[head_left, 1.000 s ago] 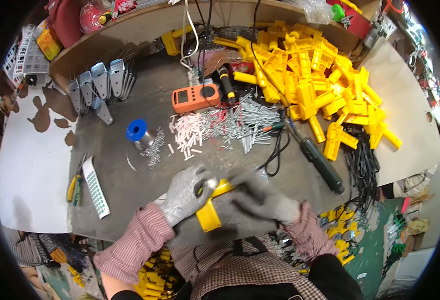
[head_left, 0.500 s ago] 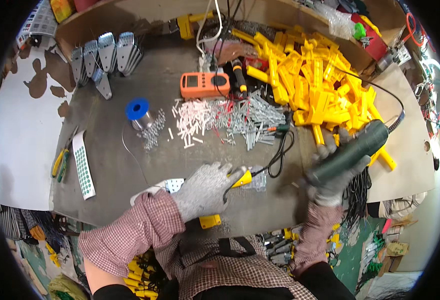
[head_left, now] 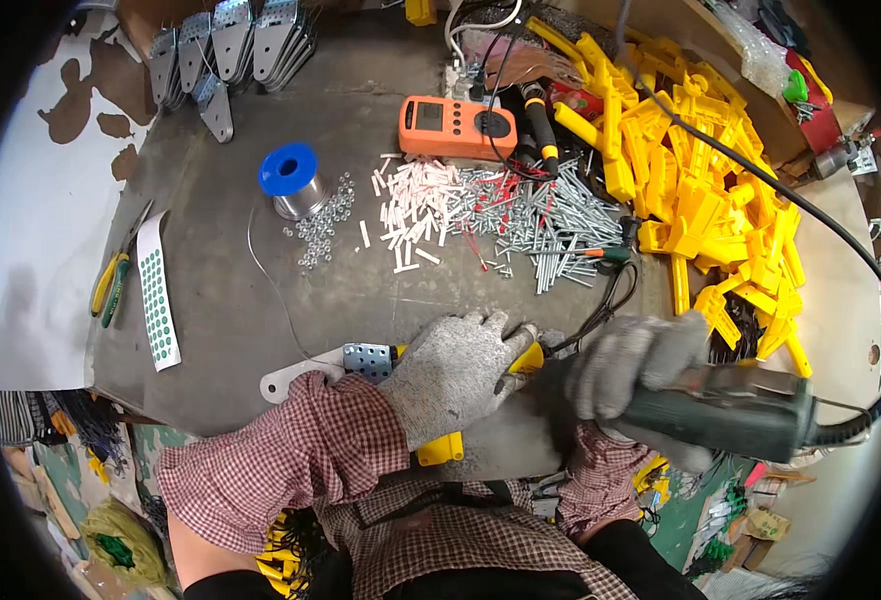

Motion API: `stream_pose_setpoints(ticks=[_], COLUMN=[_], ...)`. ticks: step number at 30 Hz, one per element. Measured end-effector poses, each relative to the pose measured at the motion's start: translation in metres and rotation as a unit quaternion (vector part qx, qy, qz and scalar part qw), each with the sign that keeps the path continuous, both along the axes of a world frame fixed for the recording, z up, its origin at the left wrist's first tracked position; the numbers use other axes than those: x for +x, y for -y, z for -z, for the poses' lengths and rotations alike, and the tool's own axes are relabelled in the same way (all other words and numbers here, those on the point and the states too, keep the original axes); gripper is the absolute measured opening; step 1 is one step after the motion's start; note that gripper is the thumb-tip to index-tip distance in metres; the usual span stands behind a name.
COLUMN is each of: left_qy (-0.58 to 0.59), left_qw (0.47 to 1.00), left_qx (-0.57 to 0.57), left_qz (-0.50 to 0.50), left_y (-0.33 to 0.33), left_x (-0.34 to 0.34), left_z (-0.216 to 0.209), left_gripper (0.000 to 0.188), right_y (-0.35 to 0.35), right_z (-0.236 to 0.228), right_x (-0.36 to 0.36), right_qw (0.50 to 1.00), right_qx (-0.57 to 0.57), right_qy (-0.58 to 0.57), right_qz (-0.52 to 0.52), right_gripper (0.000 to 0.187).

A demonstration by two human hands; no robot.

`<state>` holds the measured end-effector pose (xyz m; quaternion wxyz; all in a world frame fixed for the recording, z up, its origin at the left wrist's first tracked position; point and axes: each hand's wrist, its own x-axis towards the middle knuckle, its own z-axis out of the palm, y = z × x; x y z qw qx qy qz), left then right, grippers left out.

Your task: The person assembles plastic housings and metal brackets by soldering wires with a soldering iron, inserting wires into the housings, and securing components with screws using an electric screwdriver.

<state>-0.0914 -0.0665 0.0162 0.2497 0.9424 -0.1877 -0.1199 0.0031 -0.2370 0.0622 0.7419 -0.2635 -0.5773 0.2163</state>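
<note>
My left hand (head_left: 456, 372), in a grey work glove, is closed over a yellow plastic handle (head_left: 531, 358) at the near middle of the table. A dark cord leaves the handle's right end, and a perforated silver metal plate (head_left: 368, 361) sticks out on its left. My gloved right hand (head_left: 621, 368) is wrapped around a dark green corded power tool (head_left: 726, 412), which looks like an electric screwdriver. The tool lies nearly level, its cord end to the right; motion blurs its left end. Below my left hand shows another yellow plastic piece (head_left: 441, 449).
Beyond my hands lie loose screws (head_left: 551, 215), pale pink sleeves (head_left: 416, 210), small nuts (head_left: 326, 225) and a solder spool (head_left: 291, 180). An orange multimeter (head_left: 456, 127) sits farther back. Yellow plastic parts (head_left: 696, 170) are heaped at right. Pliers (head_left: 111, 280) and a sticker sheet (head_left: 158, 300) lie left.
My right hand has come nearer to my left, and the green tool has swung lower, its cord end now pointing right. My left hand keeps its hold. The whole view has shifted slightly.
</note>
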Motion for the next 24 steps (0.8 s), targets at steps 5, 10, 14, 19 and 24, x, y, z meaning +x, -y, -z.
stream_pose_setpoints(ticks=[5, 10, 14, 19, 24], left_qy=[0.085, 0.054, -0.005, 0.015, 0.013], left_qw=[0.996, 0.998, 1.000, 0.999, 1.000], left_qx=[-0.016, -0.021, -0.002, -0.042, -0.006], left_qz=[-0.007, 0.007, -0.007, -0.013, -0.014], left_y=[-0.001, 0.000, 0.000, -0.001, -0.002], left_x=[-0.004, -0.001, 0.000, 0.004, 0.001], left_z=[-0.003, -0.002, -0.012, 0.001, -0.007], left_gripper=[0.050, 0.053, 0.058, 0.054, 0.050], right_y=[-0.006, -0.001, -0.008, 0.003, 0.009], right_z=[0.010, 0.017, 0.022, 0.042, 0.007], right_x=[-0.013, -0.018, -0.041, -0.024, -0.029], right_qw=[0.989, 0.986, 0.967, 0.980, 0.967], right_qx=[-0.051, -0.117, -0.025, 0.006, -0.101], right_qy=[-0.138, -0.105, -0.136, -0.108, -0.111], right_qz=[-0.006, 0.061, 0.215, 0.168, 0.204], right_gripper=[0.036, 0.064, 0.077, 0.086, 0.081])
